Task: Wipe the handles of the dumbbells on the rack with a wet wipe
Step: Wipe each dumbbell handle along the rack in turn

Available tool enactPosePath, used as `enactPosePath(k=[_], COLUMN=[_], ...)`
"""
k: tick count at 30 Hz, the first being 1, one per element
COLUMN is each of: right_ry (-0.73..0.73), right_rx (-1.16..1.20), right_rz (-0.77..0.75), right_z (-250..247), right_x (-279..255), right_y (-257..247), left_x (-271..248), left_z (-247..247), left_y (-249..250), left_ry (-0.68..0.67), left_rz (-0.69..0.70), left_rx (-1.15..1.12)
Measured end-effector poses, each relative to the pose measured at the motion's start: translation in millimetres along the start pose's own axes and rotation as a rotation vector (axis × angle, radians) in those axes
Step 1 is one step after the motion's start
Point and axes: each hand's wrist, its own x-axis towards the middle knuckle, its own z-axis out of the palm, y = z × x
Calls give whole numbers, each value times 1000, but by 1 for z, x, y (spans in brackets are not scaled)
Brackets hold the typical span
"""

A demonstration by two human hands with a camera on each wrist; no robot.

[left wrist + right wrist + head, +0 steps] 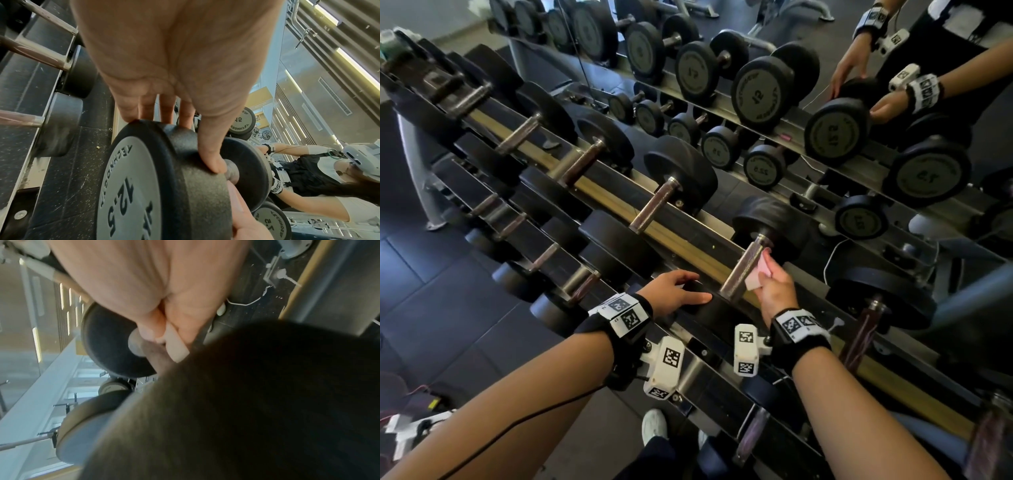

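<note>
Where the rack [688, 240] slopes across a mirrored gym wall: dumbbell [753, 260], marked 12.5, on the upper tier, knurled handle [741, 270] bare metal. Wipe [756, 277], folded, pale, against the handle's right side. Right hand [777, 291] pinches the wipe, fingers curled. Left hand [674, 291] rests on the near head [174, 186], fingers straight, spread. Dark tiled floor [431, 291] below.

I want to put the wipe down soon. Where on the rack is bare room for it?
The tan strip under the handles is bare between dumbbells, for example between the handle under the wipe and the next handle leftward. The rails hold weight heads packed close.
</note>
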Motion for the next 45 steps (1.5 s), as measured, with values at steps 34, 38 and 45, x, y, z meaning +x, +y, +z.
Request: enactPosePath(k=[34,38,45], right_ry=[-23,-87,-210], right_rx=[-42,-228,-386], right_rz=[-97,-109,0], right_z=[-15,-1,-17], right_x=[-9,-22,-45], right_y=[-14,6,7], left_x=[-5,-6,-6], left_z=[5,6,5], left_y=[-8,-8,-8], left_ry=[24,25,22], left_rz=[2,0,3], left_rx=[-95,-101,-103])
